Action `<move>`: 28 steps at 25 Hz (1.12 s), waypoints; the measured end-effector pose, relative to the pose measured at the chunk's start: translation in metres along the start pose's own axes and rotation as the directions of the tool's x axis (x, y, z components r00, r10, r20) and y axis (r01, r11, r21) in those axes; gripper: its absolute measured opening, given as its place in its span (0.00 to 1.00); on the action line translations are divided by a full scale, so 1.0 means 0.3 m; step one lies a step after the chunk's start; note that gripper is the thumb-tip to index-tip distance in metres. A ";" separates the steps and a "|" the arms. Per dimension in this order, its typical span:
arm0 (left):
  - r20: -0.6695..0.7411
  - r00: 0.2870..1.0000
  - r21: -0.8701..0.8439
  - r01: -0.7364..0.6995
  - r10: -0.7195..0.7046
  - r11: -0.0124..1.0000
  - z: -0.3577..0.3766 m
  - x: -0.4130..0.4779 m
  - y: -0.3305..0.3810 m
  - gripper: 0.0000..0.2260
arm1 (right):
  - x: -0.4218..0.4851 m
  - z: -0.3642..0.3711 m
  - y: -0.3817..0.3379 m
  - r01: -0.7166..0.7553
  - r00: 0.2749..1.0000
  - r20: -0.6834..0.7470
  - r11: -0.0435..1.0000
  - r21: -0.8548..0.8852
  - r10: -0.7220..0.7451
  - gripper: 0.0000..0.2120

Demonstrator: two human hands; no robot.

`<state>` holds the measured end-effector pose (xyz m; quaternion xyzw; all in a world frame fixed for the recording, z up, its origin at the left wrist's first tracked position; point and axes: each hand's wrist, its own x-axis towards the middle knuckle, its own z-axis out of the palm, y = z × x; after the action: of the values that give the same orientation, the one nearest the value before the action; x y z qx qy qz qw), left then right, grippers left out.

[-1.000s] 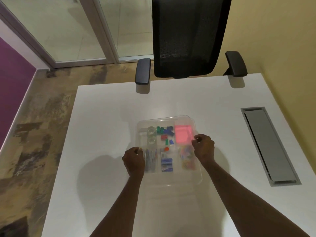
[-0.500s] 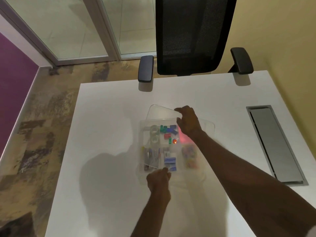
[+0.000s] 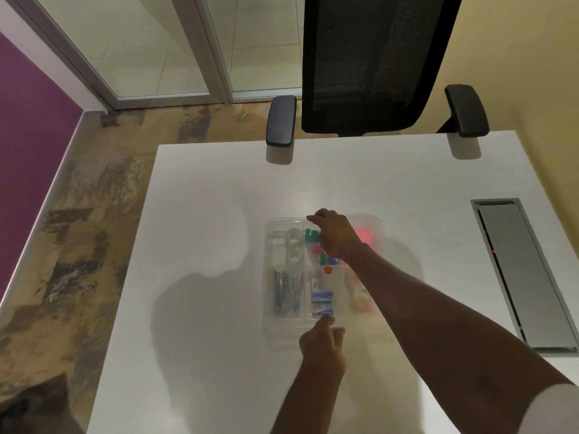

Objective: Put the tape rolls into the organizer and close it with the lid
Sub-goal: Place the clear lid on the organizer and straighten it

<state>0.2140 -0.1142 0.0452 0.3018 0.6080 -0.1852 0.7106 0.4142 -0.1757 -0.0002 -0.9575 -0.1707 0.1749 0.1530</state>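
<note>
The right hand (image 3: 336, 234) has its fingers (image 3: 313, 218) curled onto the far edge of the clear lid (image 3: 374, 223), gripping it; the left hand (image 3: 322, 339) pinches the lid's near edge with narrow fingers; the lid lies over the clear organizer (image 3: 270, 277) on the white table (image 3: 203, 214); two tape rolls (image 3: 294, 245) sit in its far left compartment, one behind the other; a black chair (image 3: 369, 64) stands beyond the table.

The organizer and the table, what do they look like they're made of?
Organizer: probably clear, glossy plastic, since its contents show through the walls. Table: a smooth white top, perhaps laminate, with a soft sheen that mirrors the chair armrests; the core material cannot be told.
</note>
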 end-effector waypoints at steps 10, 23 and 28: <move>-0.323 0.752 0.454 -0.409 0.574 0.791 -0.145 0.128 0.098 0.24 | -0.129 0.028 0.110 -0.164 0.941 -0.260 0.964 0.209 0.217 0.24; 0.318 0.503 0.775 -0.626 0.804 0.085 0.011 0.336 0.609 0.15 | -0.356 0.068 0.293 -0.497 0.711 -0.192 0.677 0.543 0.676 0.16; 0.392 0.439 0.760 -0.649 0.808 -0.016 0.042 0.352 0.625 0.13 | -0.362 0.090 0.250 -0.494 0.665 -0.221 0.643 0.585 0.713 0.12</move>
<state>0.3619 0.0289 -0.0187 0.8876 0.2342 -0.0267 0.3958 0.3286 -0.2779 -0.0201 -0.9012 0.2560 0.0357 0.3480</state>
